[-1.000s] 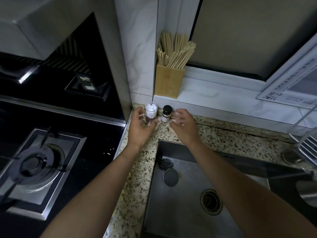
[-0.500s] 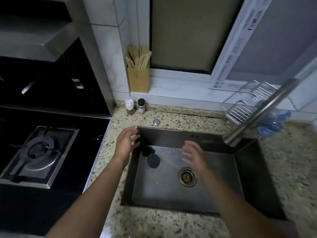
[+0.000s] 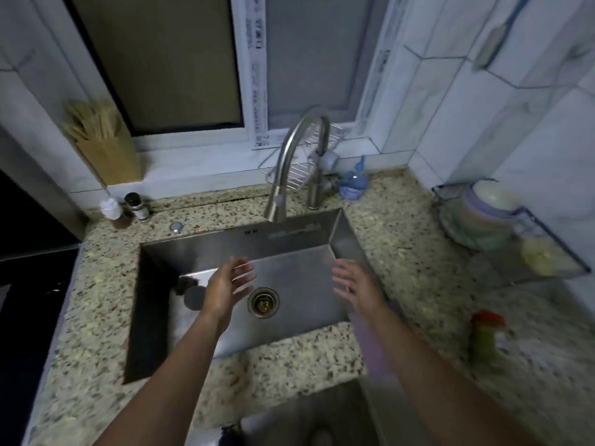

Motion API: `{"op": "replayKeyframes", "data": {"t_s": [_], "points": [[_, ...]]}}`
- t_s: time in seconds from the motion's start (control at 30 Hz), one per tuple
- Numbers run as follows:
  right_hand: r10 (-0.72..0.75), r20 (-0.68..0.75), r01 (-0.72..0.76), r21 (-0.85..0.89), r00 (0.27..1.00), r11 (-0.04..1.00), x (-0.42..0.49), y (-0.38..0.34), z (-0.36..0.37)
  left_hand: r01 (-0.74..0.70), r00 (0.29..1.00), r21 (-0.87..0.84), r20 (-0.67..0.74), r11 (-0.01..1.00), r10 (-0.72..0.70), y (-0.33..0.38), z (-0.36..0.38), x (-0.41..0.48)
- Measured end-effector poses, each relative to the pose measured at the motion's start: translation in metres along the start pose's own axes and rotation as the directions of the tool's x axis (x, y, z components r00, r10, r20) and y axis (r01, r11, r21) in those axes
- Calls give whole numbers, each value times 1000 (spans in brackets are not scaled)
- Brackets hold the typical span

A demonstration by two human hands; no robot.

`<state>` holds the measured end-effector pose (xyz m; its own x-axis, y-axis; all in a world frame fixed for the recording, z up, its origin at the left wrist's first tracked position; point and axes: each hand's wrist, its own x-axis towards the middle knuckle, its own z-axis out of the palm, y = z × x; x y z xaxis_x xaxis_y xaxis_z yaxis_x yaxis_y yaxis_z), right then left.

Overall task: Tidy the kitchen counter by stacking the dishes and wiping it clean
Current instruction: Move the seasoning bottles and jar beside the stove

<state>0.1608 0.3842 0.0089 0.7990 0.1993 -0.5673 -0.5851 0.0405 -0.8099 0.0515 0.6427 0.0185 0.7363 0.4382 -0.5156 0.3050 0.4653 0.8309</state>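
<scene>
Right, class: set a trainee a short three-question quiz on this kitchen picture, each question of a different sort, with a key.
1. True or false: the left hand is holding a dish.
2. Where do the two small bottles stand? A) in the sink B) on the counter at the back left, below the chopstick holder C) beside the dishes
3. Fill in: the tap spout hangs over the ____.

Key
1. False: both it and the right hand are open and empty above the sink.
2. B
3. sink
</scene>
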Motion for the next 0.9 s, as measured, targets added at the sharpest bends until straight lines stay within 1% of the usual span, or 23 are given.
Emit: {"op": "replayKeyframes", "data": {"t_s": [0.07, 0.13, 0.23, 0.3, 0.37, 0.4, 0.47, 0.5, 0.53, 0.57, 0.6, 0.63, 0.7, 0.77, 0.83, 0.9], "points": [[-34, -77, 37, 34, 996, 999, -15, -6, -42, 23, 996, 26, 85, 999, -25, -13, 41, -5], [-73, -148, 80, 40, 986, 996, -29, -11, -67, 33, 991, 53, 132, 998, -39, -22, 64, -7], [-160, -266, 165, -1, 951, 986, -50, -14, -120, 36, 973, 133, 221, 991, -64, -39, 107, -14], [-178, -351, 178, -33, 919, 984, -59, -12, -152, 35, 961, 179, 263, 983, -81, -48, 130, -18], [-191, -508, 208, -24, 840, 978, -66, -7, -190, 25, 945, 223, 312, 975, -95, -57, 152, -28], [-201, -590, 214, -48, 782, 976, -66, -3, -213, 22, 937, 242, 334, 970, -104, -63, 164, -32], [-250, -716, 152, -200, 652, 968, -70, 2, -252, 15, 925, 285, 361, 958, -122, -73, 180, -39], [-271, -745, 101, -267, 610, 958, -72, 8, -272, 10, 919, 306, 373, 952, -129, -78, 188, -43], [-303, -755, 65, -328, 582, 943, -76, 9, -283, 1, 917, 316, 379, 949, -127, -81, 192, -47], [-334, -762, 45, -373, 555, 927, -89, 2, -283, -6, 913, 329, 387, 944, -129, -84, 197, -51], [-350, -758, 21, -407, 550, 913, -92, -2, -291, -17, 912, 348, 390, 937, -128, -86, 204, -55], [-332, -743, -14, -418, 581, 908, -90, 0, -301, -24, 911, 367, 391, 930, -131, -90, 209, -59], [-250, -696, -71, -397, 673, 915, -83, -1, -314, -36, 907, 382, 400, 924, -130, -96, 216, -66], [-162, -650, -144, -390, 742, 909, -72, -1, -322, -18, 903, 397, 401, 918, -156, -105, 222, -69], [-123, -600, -204, -448, 791, 870, -59, 1, -326, 16, 899, 402, 395, 916, -189, -113, 228, -71], [-110, -561, -247, -522, 821, 817, -51, 0, -325, 35, 895, 403, 394, 915, -208, -121, 233, -71]]}}
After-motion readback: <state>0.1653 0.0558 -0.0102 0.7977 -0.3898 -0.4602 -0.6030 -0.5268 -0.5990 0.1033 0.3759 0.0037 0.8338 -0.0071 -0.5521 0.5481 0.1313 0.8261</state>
